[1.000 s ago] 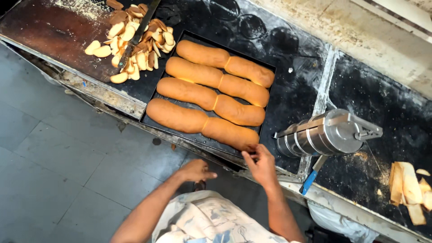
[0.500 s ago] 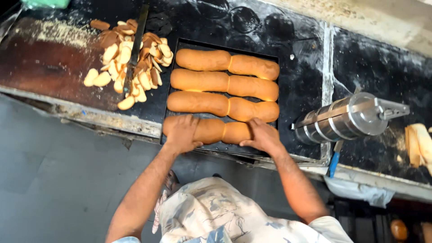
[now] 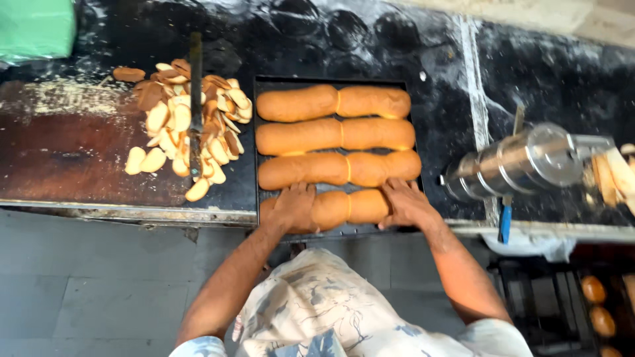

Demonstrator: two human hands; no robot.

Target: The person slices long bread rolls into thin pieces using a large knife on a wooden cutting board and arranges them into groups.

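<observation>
Head view showed both hands down on the nearest row of bread loaves [image 3: 340, 207] in the black baking tray [image 3: 249, 198]. A second earlier those hands had hung at the near edge of the bench [image 3: 549, 73], off the tray; half a second earlier they had just reached that row. The left hand [image 3: 294, 208] lay flat over the left end of the row, fingers spread, its grip pressing on the crust rather than closed round it. The right hand [image 3: 405, 203] cupped the right end in the same open, pressing way. The row sat in the tray's near part, touching the next row of loaves [image 3: 338, 169]. To the left lay a heap of sliced rusk pieces [image 3: 188, 132] with a long knife [image 3: 195, 99] across it; to the right, a steel cylinder [image 3: 522, 162] on its side.
</observation>
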